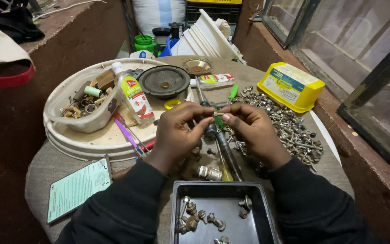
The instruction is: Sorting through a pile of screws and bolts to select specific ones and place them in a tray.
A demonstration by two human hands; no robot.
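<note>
A: Obs., standing by the table [46, 171]. Left hand [174, 135] and right hand [251, 131] meet mid-air above a screwdriver [224, 149]. Fingertips pinched on one small screw [216, 115] betw. them; both hands closed round it, nothing else held.

B: Progress?

A: Black tray [262, 217] nearest the person holds approx. a dozen screws, so a few done, by my reckoning. Loose screw pile [290, 126] to the right, beside the yellow box [290, 86], is far bigger. Most left, I'd judge.

B: Washer on it?

A: Can't tell, too small.
</note>
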